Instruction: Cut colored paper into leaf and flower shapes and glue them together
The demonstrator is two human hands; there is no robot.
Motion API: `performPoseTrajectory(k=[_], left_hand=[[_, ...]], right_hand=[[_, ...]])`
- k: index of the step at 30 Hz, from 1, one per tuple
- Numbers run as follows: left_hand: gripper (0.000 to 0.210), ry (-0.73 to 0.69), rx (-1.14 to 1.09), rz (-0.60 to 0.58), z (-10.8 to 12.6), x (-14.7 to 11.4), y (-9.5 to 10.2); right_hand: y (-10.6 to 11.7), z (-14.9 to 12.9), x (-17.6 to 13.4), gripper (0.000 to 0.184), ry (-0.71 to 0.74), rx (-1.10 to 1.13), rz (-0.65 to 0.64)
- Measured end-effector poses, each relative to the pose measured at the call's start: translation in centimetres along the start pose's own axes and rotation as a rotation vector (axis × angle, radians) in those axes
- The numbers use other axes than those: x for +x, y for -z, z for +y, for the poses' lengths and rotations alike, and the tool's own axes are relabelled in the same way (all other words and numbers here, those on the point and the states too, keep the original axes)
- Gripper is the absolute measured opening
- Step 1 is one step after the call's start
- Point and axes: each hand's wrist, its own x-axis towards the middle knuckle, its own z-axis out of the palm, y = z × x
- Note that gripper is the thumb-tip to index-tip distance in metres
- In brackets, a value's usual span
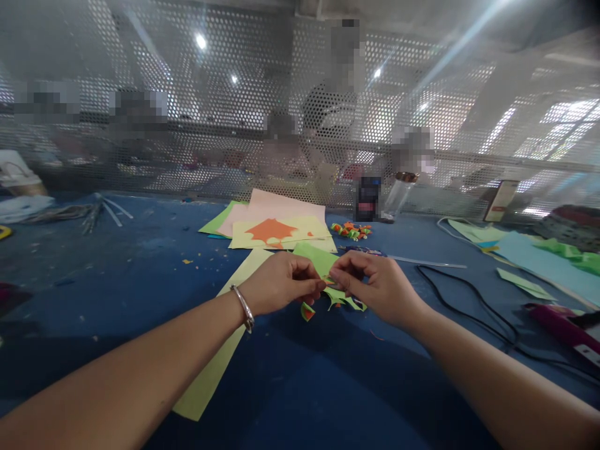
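Note:
Over the middle of the table, my left hand (280, 286) and my right hand (377, 287) meet in pinches with their fingertips close together. Between them is a small piece of orange and green paper (330, 283), mostly hidden by the fingers. A silver bracelet (246, 309) circles my left wrist. Just under the left fingertips is a little folded green and orange paper piece (307, 312). Behind and below the hands lies cut green paper (315, 255) with ragged edges. A long pale yellow paper strip (213, 375) passes beneath my left wrist.
On the blue table (300, 394), stacked paper sheets (285, 203) carry an orange cutout (270, 230). Beside them is a pile of small folded pieces (351, 231). A clear bottle (400, 195), black cable (473, 322) and magenta tool (562, 328) are rightward. A perforated metal screen (210, 150) stands behind.

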Motion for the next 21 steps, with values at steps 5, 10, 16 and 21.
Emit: performPoseTrajectory(k=[5,10,16,21], left_hand=[[0.023,-0.060,0.165,0.062,0.23,-0.07,0.03],[0.028,-0.156,0.130,0.119,0.43,-0.13,-0.33],[0.022,-0.125,0.030,0.091,0.23,-0.01,-0.48],[0.022,-0.058,0.024,0.059,0.14,0.15,-0.43]], right_hand=[[0.03,-0.08,0.00,0.019,-0.013,0.016,-0.017],[-0.06,-0.03,-0.06,0.019,0.009,-0.006,-0.042],[-0.33,-0.11,-0.03,0.022,0.016,-0.008,-0.065],[-0.34,-0.05,-0.02,0.023,0.011,0.000,-0.060]])
